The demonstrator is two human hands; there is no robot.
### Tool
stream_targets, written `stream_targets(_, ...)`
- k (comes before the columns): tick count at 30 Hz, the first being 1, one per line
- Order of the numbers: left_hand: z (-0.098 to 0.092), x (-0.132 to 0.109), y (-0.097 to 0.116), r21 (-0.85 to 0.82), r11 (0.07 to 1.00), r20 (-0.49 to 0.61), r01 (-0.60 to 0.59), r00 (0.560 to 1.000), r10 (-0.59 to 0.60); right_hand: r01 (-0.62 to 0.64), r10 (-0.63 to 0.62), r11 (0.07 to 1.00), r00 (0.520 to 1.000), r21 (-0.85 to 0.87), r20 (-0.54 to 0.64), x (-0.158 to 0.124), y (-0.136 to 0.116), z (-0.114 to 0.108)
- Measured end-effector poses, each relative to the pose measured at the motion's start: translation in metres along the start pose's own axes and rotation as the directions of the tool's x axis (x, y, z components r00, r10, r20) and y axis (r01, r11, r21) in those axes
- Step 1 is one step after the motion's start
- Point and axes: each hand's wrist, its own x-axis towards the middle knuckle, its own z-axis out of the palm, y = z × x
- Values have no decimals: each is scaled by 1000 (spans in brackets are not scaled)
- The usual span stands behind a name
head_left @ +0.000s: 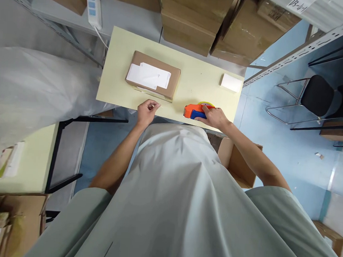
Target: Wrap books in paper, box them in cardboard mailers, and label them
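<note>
On the pale yellow table [196, 74] lies a closed brown cardboard box [173, 77], with white paper labels [148, 76] on its top. My left hand [146, 113] is at the table's front edge, just below the box and apart from it. Its fingers are curled in towards the thumb; whatever they pinch, if anything, is too small to make out. To the right of the box, my right hand [216, 118] grips an orange and blue tape dispenser [192, 110]. A yellow-edged roll of tape shows behind its body.
A small white stack or block [231, 82] sits at the table's right end. Large cartons [190, 27] and a white power strip [94, 11] are beyond the table. Bulky plastic wrapping [42, 92] crowds the left side. An open carton [243, 165] stands below right, near a black chair [317, 95].
</note>
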Motion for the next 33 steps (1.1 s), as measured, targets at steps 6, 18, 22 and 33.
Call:
stream_targets(6, 18, 19, -16, 61, 998, -88, 10, 996, -4, -54, 54, 999, 998, 1, -17, 25, -6, 24)
stream_targets(18, 28, 31, -22, -11, 996, -150, 90, 984, -91, -159, 161, 987, 985, 38, -63, 41, -26, 55)
stream_targets(22, 22, 30, -10, 38, 989, -162, 141, 978, -133, -157, 164, 984, 983, 81, -84, 36, -37, 59)
stream_targets(33, 14, 31, 42, -435, 458, 406, 775, 623, -668, -193, 203, 968, 978, 161, -43, 23, -54, 50)
